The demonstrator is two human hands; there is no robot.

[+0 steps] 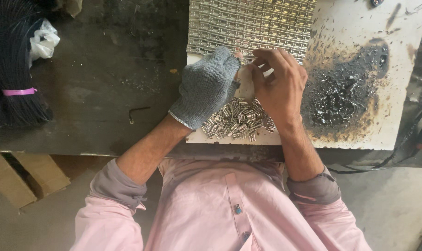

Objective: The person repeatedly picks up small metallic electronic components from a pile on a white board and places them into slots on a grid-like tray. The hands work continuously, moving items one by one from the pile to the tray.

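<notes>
My left hand (207,86) wears a grey knit glove and rests on the white board (355,32), its fingertips at the lower edge of a sheet of neatly laid rows of small shiny metal pieces (252,23). My bare right hand (279,86) is beside it, fingers curled and pinched close to the glove's fingertips. What the fingers hold is too small to make out. A loose heap of the same small metal pieces (236,121) lies on the board just under both hands.
The board has a black scorched patch with metal spatter (345,88) at the right. A dark worktable (104,74) extends left, with a bundle of black cords tied by a pink band (11,69), white plastic (43,39) and a small bent wire (137,111). Cardboard (29,176) lies below.
</notes>
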